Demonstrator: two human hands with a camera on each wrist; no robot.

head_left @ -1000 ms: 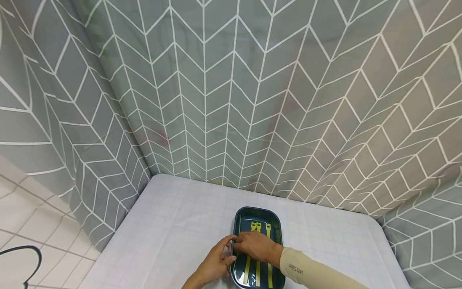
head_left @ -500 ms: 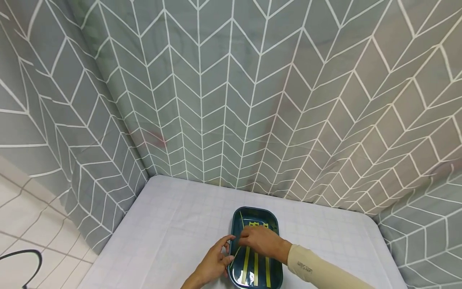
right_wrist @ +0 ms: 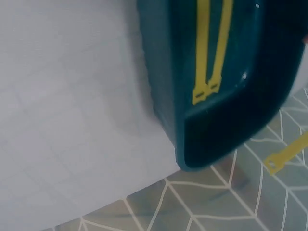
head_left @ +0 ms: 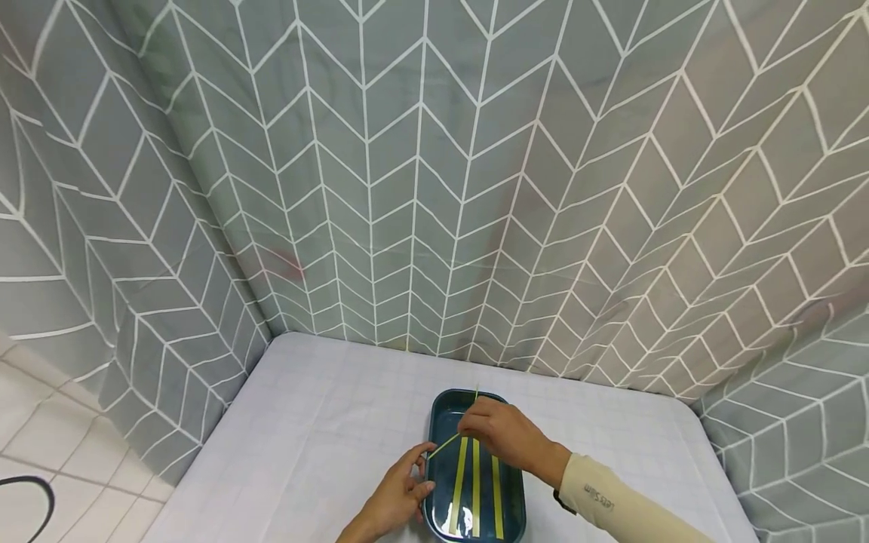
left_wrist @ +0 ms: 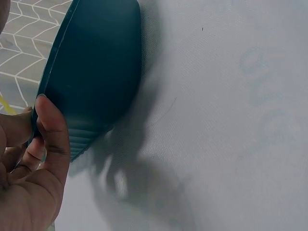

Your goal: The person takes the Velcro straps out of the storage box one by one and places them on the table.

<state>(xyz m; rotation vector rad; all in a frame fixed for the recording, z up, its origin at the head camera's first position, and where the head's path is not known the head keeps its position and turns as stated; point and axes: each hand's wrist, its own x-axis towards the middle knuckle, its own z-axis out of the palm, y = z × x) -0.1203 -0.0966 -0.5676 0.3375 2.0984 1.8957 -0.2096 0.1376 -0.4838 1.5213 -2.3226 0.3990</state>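
Raised and carried farther toward the far end since half a second ago, the right hand (head_left: 505, 434) now stands over the far right part of the dark teal tray (head_left: 441, 483), with the lifted yellow strip (right_wrist: 288, 153) in its grip. Fingertips and thumb are drawn together on that strip, a narrow pinch. Its slotted head pokes up past the far rim, while the rest slants down across the tray toward the left rim, its lower end meeting the fingers of the left hand (head_left: 396, 492); whether these also pinch it, I cannot tell.

That left hand has stayed at the tray's left side, about midway along, gripping the rim with fingers on both sides of the wall. Between the hands and nearer than the right one, three more yellow strips (head_left: 476, 490) lie side by side on the tray floor, running near to far; the right hand covers part of their far ends in the head view. From the right wrist, two of their slotted heads show close together near the far wall.

Beneath the tray is a counter (head_left: 339, 422) with a white cover, and a grey patterned curtain (head_left: 421, 188) hangs along its far side.
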